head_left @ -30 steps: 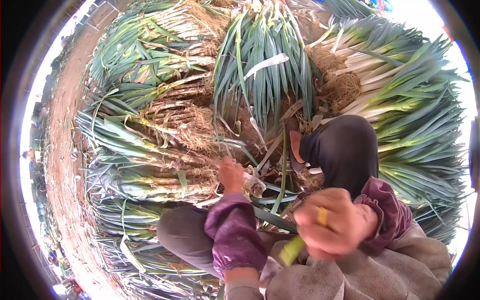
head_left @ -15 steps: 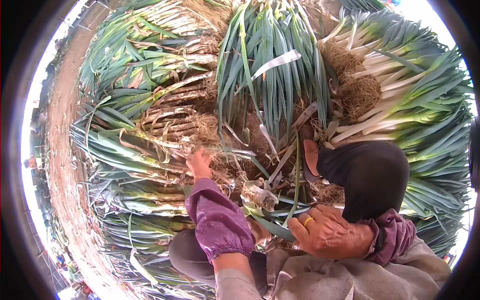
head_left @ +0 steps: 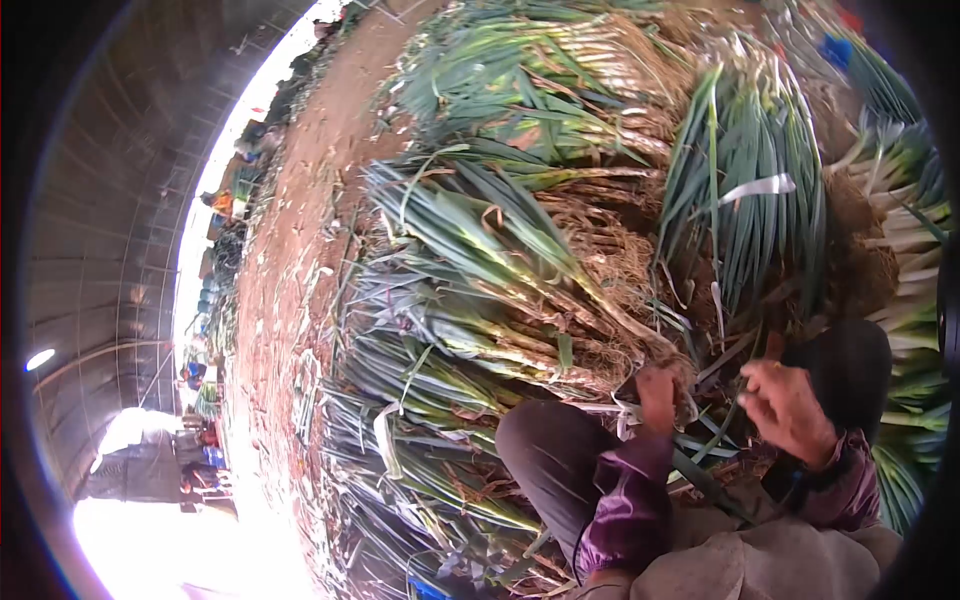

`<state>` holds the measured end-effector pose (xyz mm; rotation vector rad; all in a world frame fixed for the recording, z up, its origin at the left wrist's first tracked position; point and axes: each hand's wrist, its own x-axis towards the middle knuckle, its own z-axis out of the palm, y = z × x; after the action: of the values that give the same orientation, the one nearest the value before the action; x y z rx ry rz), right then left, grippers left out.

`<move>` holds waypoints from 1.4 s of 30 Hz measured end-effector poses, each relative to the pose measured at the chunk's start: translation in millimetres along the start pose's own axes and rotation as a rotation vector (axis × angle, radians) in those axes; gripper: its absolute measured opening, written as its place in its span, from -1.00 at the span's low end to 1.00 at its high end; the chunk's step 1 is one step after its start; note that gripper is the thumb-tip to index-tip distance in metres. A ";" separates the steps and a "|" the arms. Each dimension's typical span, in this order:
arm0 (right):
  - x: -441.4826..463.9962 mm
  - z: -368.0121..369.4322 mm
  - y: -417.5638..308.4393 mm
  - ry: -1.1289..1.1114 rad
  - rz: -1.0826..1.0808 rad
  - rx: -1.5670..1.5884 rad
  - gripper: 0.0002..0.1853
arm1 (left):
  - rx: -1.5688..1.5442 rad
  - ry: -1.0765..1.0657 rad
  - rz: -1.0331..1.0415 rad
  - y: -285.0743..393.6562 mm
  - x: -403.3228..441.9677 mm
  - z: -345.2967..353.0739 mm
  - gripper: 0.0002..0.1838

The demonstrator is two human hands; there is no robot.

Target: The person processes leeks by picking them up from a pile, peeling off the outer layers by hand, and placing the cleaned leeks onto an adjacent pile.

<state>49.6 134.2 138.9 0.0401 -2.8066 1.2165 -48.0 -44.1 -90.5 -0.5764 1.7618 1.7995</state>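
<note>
My left hand (head_left: 657, 402) is closed around the root end of a leek (head_left: 622, 318), whose stalk and green leaves stretch up and left over the pile. Its shaft is brownish, with soil and dry skin on it. My right hand (head_left: 792, 412) is raised to the right of it, above my lap. Its fingers are bent but apart, and nothing shows in them. Under both hands lie loose leaf scraps, partly hidden by the hands and knees.
Unpeeled leeks (head_left: 450, 330) are heaped on the left, roots toward me. A bundle of green leaves (head_left: 745, 190) with a white strip stands ahead. Pale, cleaned leeks (head_left: 905, 260) are stacked at right. A littered dirt path (head_left: 290, 250) runs along the left.
The view has swung left, showing more of the path and shelter. My left hand has pulled a leek's root end toward me. My right hand has lifted from my lap and spread its fingers.
</note>
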 end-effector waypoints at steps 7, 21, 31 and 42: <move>-3.2 12.2 12.8 0.067 0.000 0.372 -0.65 | -0.360 -0.331 0.242 143.5 -186.2 13.1 -0.82; -78.3 -32.5 -1.6 0.508 0.039 1.077 -0.49 | -0.187 -0.792 0.488 100.0 -318.2 71.2 -0.75; -200.4 -138.2 -55.0 0.995 -0.305 1.239 -0.59 | 0.460 -0.187 1.105 116.0 -294.4 39.1 -0.53; -223.6 -145.7 -101.7 1.172 -0.594 0.810 -0.61 | 0.706 -0.127 1.821 158.8 -265.7 72.0 -0.55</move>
<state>287.6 169.0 292.9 0.1384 -1.1199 1.4183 55.1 6.1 205.9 1.9228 2.7319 1.5314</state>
